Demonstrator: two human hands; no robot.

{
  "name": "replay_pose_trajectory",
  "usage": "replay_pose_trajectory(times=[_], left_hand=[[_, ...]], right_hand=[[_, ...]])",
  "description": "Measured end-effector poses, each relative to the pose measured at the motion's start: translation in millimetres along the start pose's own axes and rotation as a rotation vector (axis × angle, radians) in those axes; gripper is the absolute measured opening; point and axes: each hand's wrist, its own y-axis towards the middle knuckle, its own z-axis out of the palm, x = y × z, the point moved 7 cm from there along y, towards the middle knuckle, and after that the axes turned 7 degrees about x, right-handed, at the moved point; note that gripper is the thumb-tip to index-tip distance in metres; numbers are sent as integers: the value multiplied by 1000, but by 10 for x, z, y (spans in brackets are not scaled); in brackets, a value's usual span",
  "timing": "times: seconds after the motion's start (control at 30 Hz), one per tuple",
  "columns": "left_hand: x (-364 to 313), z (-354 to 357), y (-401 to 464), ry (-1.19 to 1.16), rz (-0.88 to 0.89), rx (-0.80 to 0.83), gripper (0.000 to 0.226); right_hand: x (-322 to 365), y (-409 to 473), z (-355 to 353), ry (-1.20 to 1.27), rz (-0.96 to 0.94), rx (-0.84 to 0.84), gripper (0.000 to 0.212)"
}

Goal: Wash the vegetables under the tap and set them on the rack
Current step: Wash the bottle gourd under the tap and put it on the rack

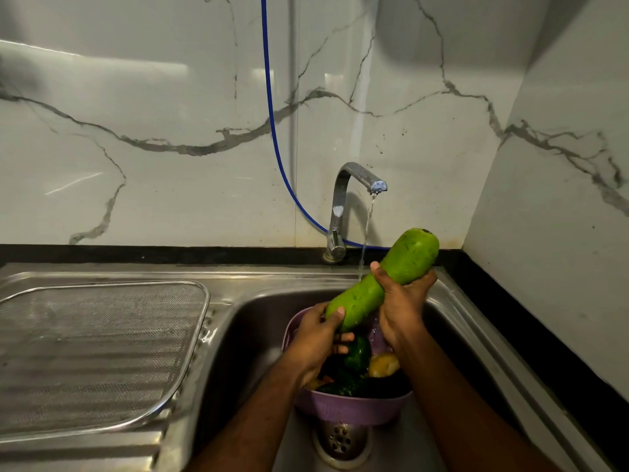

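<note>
Steel sink (pixel 452 321), tap running: long pale-green gourd (pixel 381 281) clasped by my left hand (pixel 320 338) low, right hand (pixel 401 301) mid-body; axis rising right; mesh rack (pixel 98 352) leftward.

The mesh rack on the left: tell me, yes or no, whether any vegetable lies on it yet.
No. The mesh rack is bare, while both hands grip the green gourd over the sink.

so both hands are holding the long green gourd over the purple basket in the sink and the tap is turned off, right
Not quite: the tap is running, and the head view shows a stream falling from its spout beside the long green gourd. The rest holds: left hand and right hand both grip it over the purple basket in the sink.
</note>
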Motion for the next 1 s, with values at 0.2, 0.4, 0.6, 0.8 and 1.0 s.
replay_pose_trajectory(times=[0.2,0.4,0.6,0.8,1.0], left_hand=[[-63,-26,16,161,179,-13,40],[-101,-105,-26,422,193,-103,44],[-194,-227,-44,471,47,-93,65],[-161,-214,-78,556,9,-66,82],[-317,-223,-177,919,43,-186,72]], right_hand=[[12,41,-86,70,5,-46,97],[-47,-24,19,50,36,8,95],[-226,-186,258,61,232,219,69],[-396,-357,445,-48,353,371,72],[-234,-204,358,-221,111,282,75]])
